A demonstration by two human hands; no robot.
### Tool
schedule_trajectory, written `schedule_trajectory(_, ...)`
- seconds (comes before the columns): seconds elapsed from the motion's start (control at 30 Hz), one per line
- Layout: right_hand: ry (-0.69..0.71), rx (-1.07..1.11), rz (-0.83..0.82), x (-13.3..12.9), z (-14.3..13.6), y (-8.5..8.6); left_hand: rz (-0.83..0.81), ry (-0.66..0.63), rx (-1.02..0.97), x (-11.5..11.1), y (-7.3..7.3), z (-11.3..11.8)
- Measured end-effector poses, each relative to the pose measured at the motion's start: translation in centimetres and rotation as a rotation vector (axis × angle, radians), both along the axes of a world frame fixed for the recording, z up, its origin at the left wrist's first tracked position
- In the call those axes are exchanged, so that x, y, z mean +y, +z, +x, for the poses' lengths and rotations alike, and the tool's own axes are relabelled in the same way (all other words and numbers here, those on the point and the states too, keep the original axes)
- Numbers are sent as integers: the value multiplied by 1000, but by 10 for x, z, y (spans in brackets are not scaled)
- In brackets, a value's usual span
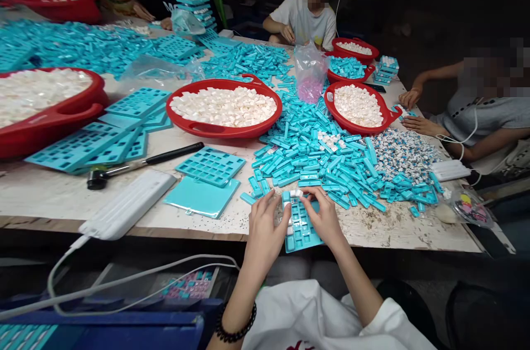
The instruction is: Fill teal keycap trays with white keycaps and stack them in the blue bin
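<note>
A turquoise tray with square slots (304, 228) lies tilted at the table's front edge, between my two hands. Several white keycaps (296, 193) sit along its top and left side. My left hand (265, 226) grips the tray's left edge, its thumb resting by the left column of slots. At the upper edge, my right hand (325, 217) has thumb and index finger closed around a white keycap, mostly hidden by the fingers. Just beyond the hands spreads a heap of long turquoise keycaps (298, 157).
Red basins of white keycaps stand at the middle (223, 132), right (356, 126) and left (49, 118). Left of me lie stacked turquoise trays (211, 165), a black-handled hammer (174, 154) and a white power bank (128, 203) with a cable. Other people sit around the table.
</note>
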State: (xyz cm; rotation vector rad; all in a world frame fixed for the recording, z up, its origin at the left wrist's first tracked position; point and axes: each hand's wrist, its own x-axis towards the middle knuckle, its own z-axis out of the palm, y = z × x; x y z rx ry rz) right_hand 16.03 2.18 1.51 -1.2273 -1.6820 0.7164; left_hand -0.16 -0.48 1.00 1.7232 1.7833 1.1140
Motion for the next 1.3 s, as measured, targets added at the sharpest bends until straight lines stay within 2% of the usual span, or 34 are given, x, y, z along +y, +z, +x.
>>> schedule_trajectory(0.1, -62, 31, -10, 1, -3, -1, -28, -13, -40, -4, -6, 9)
schedule_trajectory(0.23, -147, 105, 1, 1, -9, -3, -73, -6, -319, 5, -12, 19)
schedule_trajectory(0.37, -214, 203, 3, 1, -11, -6, -150, -6, -594, 17, -7, 19)
schedule_trajectory(0.47, -234, 266, 4, 1, -9, -7, -264, -36, -699, 27, 0, 12)
schedule_trajectory(0.6, -198, 319, 6, 1, -5, -7, -388, -130, -720, 37, 10, 3)
schedule_trajectory(0.7, -147, 307, 4, 0, 1, -4, -426, -116, -794, 39, 16, 4)
schedule_trajectory(0.8, -70, 198, 6, -1, 9, 1, -485, -87, -936, 37, 20, 10)
schedule_trajectory(0.97, 13, 73, 44, -4, 16, 3, -441, -59, -1088, 32, 17, 16)
schedule_trajectory(1.13, 26, 6, 85, -6, 12, -2, -456, -77, -1107, 32, 11, 14)
schedule_trajectory(1.3, 14, -58, 167, -7, 10, -7, -522, -112, -1101, 34, 12, 10)
